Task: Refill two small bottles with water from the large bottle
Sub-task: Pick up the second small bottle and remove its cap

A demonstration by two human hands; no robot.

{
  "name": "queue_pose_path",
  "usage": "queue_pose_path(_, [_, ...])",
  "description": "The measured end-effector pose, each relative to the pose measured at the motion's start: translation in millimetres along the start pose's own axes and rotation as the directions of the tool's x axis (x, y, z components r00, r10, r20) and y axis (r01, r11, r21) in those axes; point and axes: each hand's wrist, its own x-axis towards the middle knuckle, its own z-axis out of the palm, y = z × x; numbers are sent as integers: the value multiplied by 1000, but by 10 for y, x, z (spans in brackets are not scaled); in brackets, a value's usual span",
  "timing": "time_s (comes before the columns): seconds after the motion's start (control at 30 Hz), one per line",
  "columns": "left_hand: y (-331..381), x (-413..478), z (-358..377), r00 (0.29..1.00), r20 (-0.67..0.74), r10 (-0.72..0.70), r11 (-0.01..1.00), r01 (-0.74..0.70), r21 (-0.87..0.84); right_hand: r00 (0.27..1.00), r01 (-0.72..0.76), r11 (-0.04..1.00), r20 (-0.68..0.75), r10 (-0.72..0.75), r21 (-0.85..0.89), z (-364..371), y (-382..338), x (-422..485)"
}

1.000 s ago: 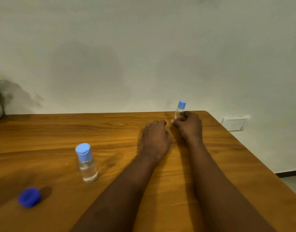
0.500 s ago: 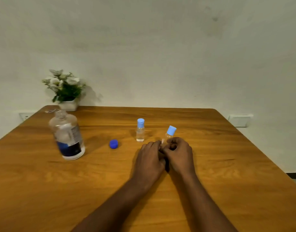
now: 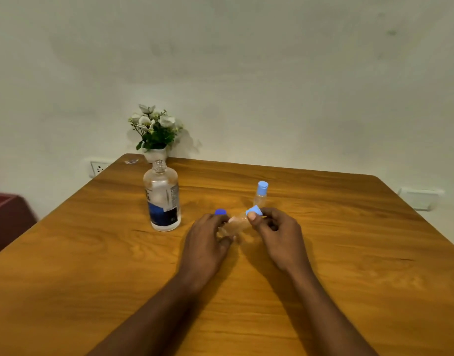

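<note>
Change since earlier view: the small bottle held in both hands now lies tilted well over, its cap pointing up and to the right, where half a second ago it stood nearer upright; the hands sit slightly apart rather than pressed together.
Left hand [image 3: 208,240]: fingers curled around the clear body of the held small bottle [image 3: 235,224], gripping its lower end.
Right hand [image 3: 277,233]: thumb and fingers pinched on the light blue cap [image 3: 254,210] of that same bottle.
Held small bottle: raised just above the counter [image 3: 349,253], between the two hands, blurred, so its water level cannot be told.
Second small bottle [image 3: 260,194]: upright on the counter just behind the right hand, light blue cap on, clear body.
Large bottle [image 3: 162,199]: upright to the left of the hands, neck open with no cap, dark blue label low on its body, clear above.
Dark blue cap [image 3: 220,211]: on the counter just beyond the left hand's fingertips, between the large bottle and the second small bottle.
Flower pot [image 3: 155,132]: white flowers, at the far edge of the counter behind the large bottle.
Wall socket [image 3: 98,167]: on the wall left of the counter.
</note>
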Motion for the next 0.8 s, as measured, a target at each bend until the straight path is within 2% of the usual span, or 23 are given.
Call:
queue_pose_path(0.3, [-43, 118, -83, 994, 79, 76, 992, -83, 96, 990, -111, 992, 96, 104, 64, -127, 158, 147])
queue_pose_path(0.57, [30, 56, -81, 987, 126, 100, 977, -121, 176, 978, -155, 983, 155, 139, 94, -174, 147, 146])
queue_pose_path(0.8, [75, 30, -39, 980, 188, 57, 965, -102, 240, 979, -17, 1000, 204, 21, -18, -268, 129, 133])
